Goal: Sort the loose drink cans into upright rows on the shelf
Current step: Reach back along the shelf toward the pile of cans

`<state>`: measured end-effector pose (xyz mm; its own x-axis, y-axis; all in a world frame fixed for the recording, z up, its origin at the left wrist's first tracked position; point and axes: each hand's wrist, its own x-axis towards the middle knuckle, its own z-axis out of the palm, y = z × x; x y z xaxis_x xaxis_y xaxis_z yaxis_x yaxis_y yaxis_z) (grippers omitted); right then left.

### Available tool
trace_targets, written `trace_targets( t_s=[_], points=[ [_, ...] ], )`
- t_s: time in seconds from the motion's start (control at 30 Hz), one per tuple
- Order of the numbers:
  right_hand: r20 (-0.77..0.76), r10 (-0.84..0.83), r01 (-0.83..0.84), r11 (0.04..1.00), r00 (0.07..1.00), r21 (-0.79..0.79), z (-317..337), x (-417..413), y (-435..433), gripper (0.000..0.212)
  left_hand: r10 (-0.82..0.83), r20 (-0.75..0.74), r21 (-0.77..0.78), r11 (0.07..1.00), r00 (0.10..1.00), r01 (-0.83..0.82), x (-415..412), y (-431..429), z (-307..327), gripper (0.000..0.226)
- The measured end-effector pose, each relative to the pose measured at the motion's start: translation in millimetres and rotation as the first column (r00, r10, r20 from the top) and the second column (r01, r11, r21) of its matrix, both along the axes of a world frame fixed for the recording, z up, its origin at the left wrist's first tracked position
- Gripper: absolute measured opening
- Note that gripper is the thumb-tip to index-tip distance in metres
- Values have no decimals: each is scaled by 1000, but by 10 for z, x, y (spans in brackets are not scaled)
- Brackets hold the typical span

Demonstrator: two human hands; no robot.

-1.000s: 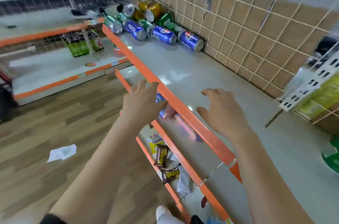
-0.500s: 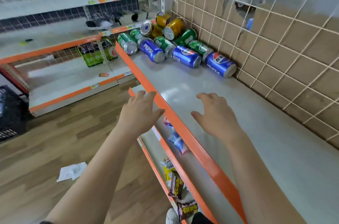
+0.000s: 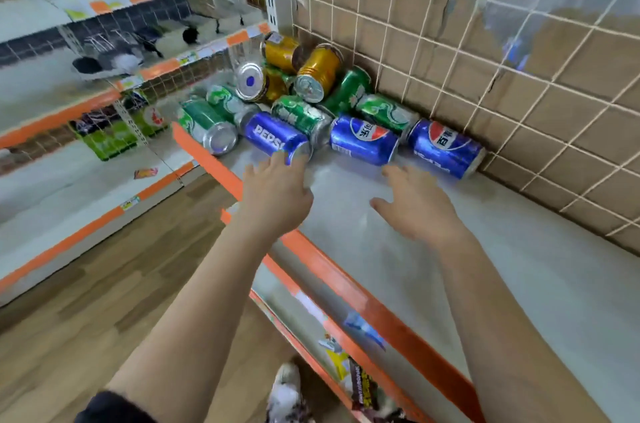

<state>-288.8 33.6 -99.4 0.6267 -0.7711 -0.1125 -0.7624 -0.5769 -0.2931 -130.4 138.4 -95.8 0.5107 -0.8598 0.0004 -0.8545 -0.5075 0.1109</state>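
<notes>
A heap of drink cans lies on its side in the far corner of the white shelf (image 3: pixel 519 270). Three blue Pepsi cans form the front: the left one (image 3: pixel 273 136), the middle one (image 3: pixel 363 140) and the right one (image 3: pixel 445 147). Several green cans (image 3: pixel 204 122) lie behind and beside them, and gold cans (image 3: pixel 318 72) are piled at the back. My left hand (image 3: pixel 277 194) reaches over the shelf edge, its fingertips touching the end of the left blue can. My right hand (image 3: pixel 415 204) hovers with spread fingers just short of the middle blue can, holding nothing.
A cardboard back wall behind white wire mesh (image 3: pixel 485 83) closes the shelf at the back and right. An orange front rail (image 3: pixel 346 277) edges the shelf. A lower shelf holds snack packets (image 3: pixel 360 381). Another shelving unit (image 3: pixel 104 103) stands across the wooden-floor aisle.
Both hands have moved forward along the shelf to the can pile. The left hand's fingertips now touch the left blue can; the right hand has come close to the middle one.
</notes>
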Motion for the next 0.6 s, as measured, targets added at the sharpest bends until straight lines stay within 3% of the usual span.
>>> trace_targets(
  t_s=[0.13, 0.43, 0.5, 0.6],
  points=[
    [13, -107, 107, 994, 994, 7, -29, 336, -117, 48, -184, 92, 34, 983, 979, 182, 370, -397, -3, 46],
    [116, -333, 338, 941, 936, -31, -10, 648, -410, 42, -430, 126, 129, 901, 894, 415, 757, -732, -197, 51],
    [76, -324, 327, 945, 943, -25, -29, 708, -504, 46, -473, 191, 55, 880, 860, 471, 799, -722, -237, 46],
    [36, -323, 323, 946, 946, -1, -66, 803, -576, 53, -469, 256, -70, 863, 845, 500, 829, -693, -306, 59]
  ],
)
